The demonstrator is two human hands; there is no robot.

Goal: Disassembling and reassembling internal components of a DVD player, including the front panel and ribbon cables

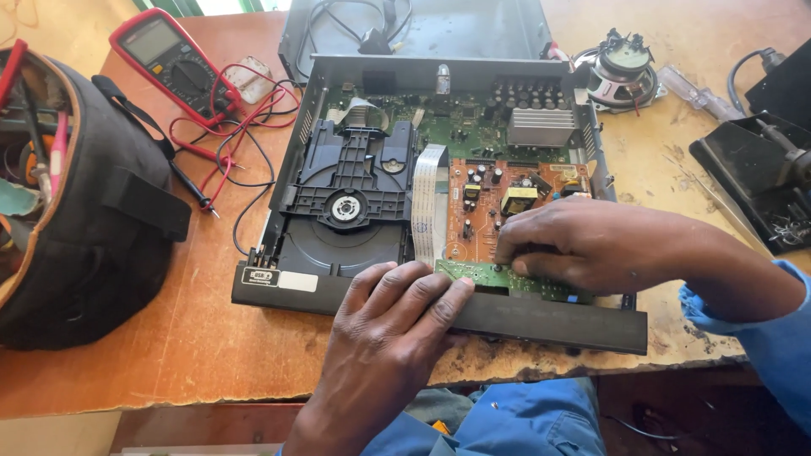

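Note:
An opened disc player (279, 207) lies on a worn wooden table, its cover off. Inside are a black disc drive (351, 181), a green main board (460, 118), an orange power board (490, 203) and a white ribbon cable (429, 203). My left hand (393, 325) lies flat on the black front panel (549, 321), fingers spread, touching the narrow green front board (473, 273). My right hand (583, 245) reaches in from the right, fingertips pinched on that green board near the orange board's front edge.
A black tool bag (93, 211) stands at the left. A red multimeter (169, 59) with red and black leads lies at the back left. The removed metal cover (473, 29), a loose speaker (621, 72), a clear-handled screwdriver (697, 93) and a black tray (760, 181) sit behind and right.

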